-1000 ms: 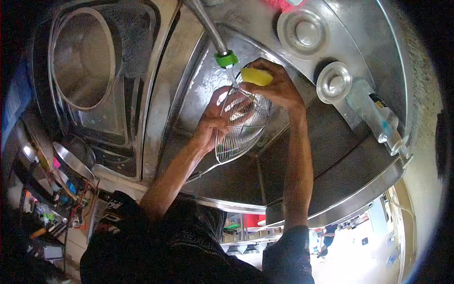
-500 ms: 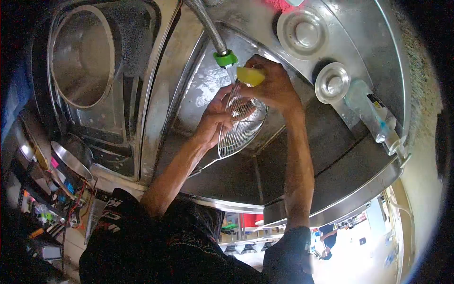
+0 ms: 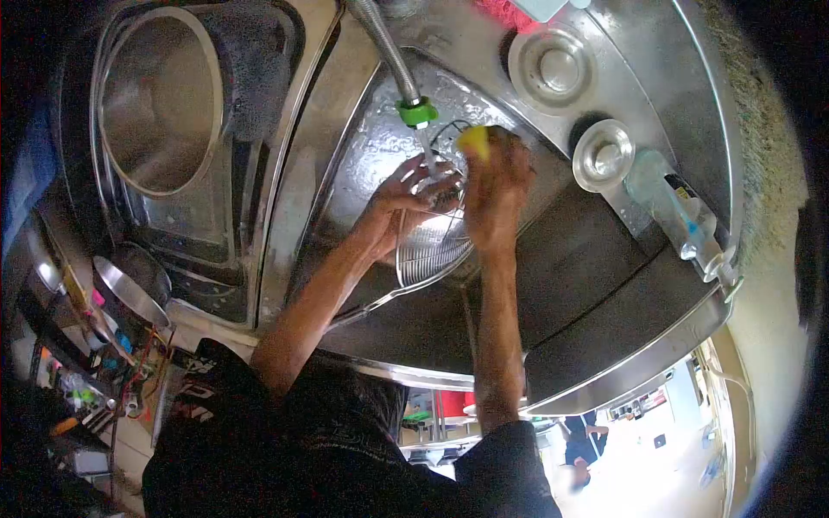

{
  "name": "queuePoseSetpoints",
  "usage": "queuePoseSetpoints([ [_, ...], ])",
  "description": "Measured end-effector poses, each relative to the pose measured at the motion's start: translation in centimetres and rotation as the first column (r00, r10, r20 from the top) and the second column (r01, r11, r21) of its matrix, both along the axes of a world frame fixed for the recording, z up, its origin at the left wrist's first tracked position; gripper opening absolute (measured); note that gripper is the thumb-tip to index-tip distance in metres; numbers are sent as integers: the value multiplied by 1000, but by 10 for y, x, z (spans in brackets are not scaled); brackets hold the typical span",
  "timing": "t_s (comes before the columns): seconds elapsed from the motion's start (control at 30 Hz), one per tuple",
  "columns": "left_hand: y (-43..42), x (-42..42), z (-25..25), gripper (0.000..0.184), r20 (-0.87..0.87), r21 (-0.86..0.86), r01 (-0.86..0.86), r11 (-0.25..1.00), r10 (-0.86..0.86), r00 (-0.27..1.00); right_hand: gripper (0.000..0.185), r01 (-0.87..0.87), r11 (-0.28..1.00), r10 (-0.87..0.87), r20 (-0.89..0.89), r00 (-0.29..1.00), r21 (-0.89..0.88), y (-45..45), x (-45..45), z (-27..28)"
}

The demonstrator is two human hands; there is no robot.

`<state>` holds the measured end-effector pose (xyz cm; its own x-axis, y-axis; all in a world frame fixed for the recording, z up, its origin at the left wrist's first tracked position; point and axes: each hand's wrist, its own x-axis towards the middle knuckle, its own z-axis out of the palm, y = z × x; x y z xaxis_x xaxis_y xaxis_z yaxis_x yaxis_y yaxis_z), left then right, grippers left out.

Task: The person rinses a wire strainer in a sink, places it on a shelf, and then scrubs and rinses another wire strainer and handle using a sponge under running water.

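Note:
A round wire strainer (image 3: 432,255) with a long handle is tilted in the metal sink (image 3: 570,285). My left hand (image 3: 399,205) grips its wire bowl from the left side. In my right hand (image 3: 498,186) is a yellow sponge (image 3: 474,143), near the strainer's upper right rim; whether the sponge touches the wire cannot be made out. Water runs from the hose tap with a green collar (image 3: 418,112) onto the strainer by my left fingers. The handle slants down left, passing beside my left forearm.
A large round pot (image 3: 160,104) stands in the left basin. Two metal dishes (image 3: 557,69) (image 3: 604,156) and a clear bottle (image 3: 678,207) lie along the right ledge, with a pink scrubber (image 3: 509,12) above. Another person (image 3: 583,445) is far off at lower right.
My right hand has swung left and turned, with the sponge upright at its fingertips. More of the strainer's handle shows, and its bowl has tilted slightly under the water.

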<state>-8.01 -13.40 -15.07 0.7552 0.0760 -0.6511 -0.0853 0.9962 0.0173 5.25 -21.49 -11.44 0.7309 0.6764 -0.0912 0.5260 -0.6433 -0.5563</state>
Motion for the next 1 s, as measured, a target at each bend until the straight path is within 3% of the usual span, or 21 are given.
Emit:
queuePoseSetpoints([
  [0.03, -3, 0, -1, 67, 16, -22, 71, 997, -70, 997, 27, -1, 1000, 1, -2, 1000, 0, -15, -4, -16],
  [0.1, -6, 7, -1, 61, 51, -37, 141, 989, -139, 989, 26, 4, 987, 20, 150, 988, -159, -70, -8, -69],
  [0.13, -9, 8, -6, 58, 81, 112, 253, 961, -263, 961, 31, 260, 964, -264, -91, 960, -48, -94, -7, -86],
  [0.17, -14, 5, -11, 55, 82, 259, 350, 900, -382, 921, 34, 380, 925, -375, -235, 897, -26, -112, -11, -96],
  [0.2, -25, 6, -18, 52, 52, 277, 254, 927, -278, 959, 37, 507, 862, -477, -364, 800, -15, -129, -15, -106],
  [0.23, -32, -2, -24, 52, 45, 265, 257, 929, -279, 959, 43, 552, 833, -518, -391, 760, -30, -145, -20, -106],
  [0.3, -37, -1, -40, 46, -214, 367, 438, 821, -383, 898, 49, 601, 799, -558, -399, 728, -22, -179, -6, -112],
  [0.33, -38, -10, -48, 43, -251, 298, 348, 889, -279, 927, 51, 776, 551, -710, -662, 241, -307, -199, 6, -118],
  [0.37, -36, -16, -56, 43, -247, 306, 343, 888, -274, 929, 52, 769, 437, -692, -721, -44, -467, -215, -4, -129],
  [0.4, -36, -22, -67, 43, -301, 199, 359, 912, -292, 908, 53, 707, 315, -649, -687, -326, -634, -231, -14, -139],
  [0.43, -37, -31, -78, 44, -350, 84, 367, 926, -317, 881, 55, 732, 445, -542, -806, -239, -516, -253, -40, -150],
  [0.47, -37, -37, -77, 42, -207, 186, 316, 931, -277, 938, 57, 744, 549, -417, -896, -151, -381, -260, -53, -149],
  [0.57, -27, -42, -82, 53, -201, 110, 300, 948, -274, 940, 58, 795, 430, -459, -862, -215, -428, -286, -61, -145],
  [0.6, -24, -40, -76, 40, -274, 162, 342, 926, -290, 917, 58, 792, 428, -460, -859, -224, -436, -300, -61, -142],
  [0.63, -17, -32, -73, 40, -280, 170, 342, 924, -287, 916, 54, 699, 675, -594, -736, 325, -236, -312, -54, -143],
  [0.7, -9, -22, -71, 37, -457, 221, 574, 788, -437, 775, 51, 458, 876, -476, -415, 775, -151, -304, -49, -140],
  [0.73, -7, -10, -79, 27, -672, 283, 796, 535, -482, 562, 45, 496, 837, -546, -411, 730, -232, -279, -33, -115],
  [0.8, -11, -5, -118, 24, -751, 410, 858, 309, -420, 510, 35, 561, 739, -673, -365, 643, -372, -239, -2, -75],
  [0.87, -32, -22, -170, 21, -673, 534, 793, 294, -419, 609, 35, 607, 720, -693, -393, 604, -336, -230, 6, -75],
  [1.0, -38, -24, -226, 14, -417, 714, 536, 451, -342, 842, 36, 639, 739, -653, -458, 603, -212, -226, 1, -86],
])
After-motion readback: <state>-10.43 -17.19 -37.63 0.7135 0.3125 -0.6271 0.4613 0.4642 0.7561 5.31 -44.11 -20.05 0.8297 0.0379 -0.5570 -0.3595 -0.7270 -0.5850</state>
